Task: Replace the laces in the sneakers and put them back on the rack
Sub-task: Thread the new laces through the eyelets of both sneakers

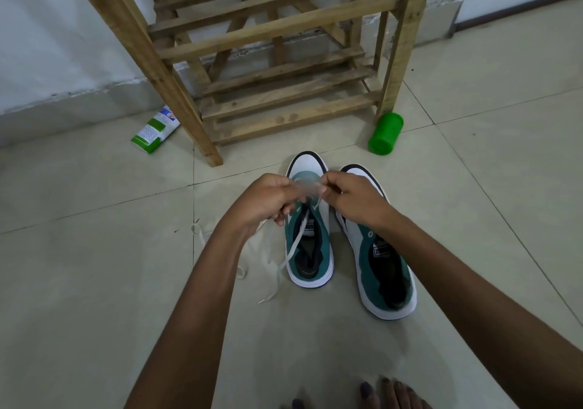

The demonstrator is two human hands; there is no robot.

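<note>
Bare forearms, no sleeves; left hand (268, 198), right hand (355, 198); dark-painted toenails (366, 388).

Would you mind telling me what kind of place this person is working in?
Probably a room or entryway of a home. A wooden shoe rack stands against a painted wall on a tiled floor, and the sneakers sit on the floor before it.

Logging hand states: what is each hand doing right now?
Left hand: closed, pinching the white flat shoelace over the left teal-and-white sneaker.
Right hand: closed, pinching the same lace.
</note>
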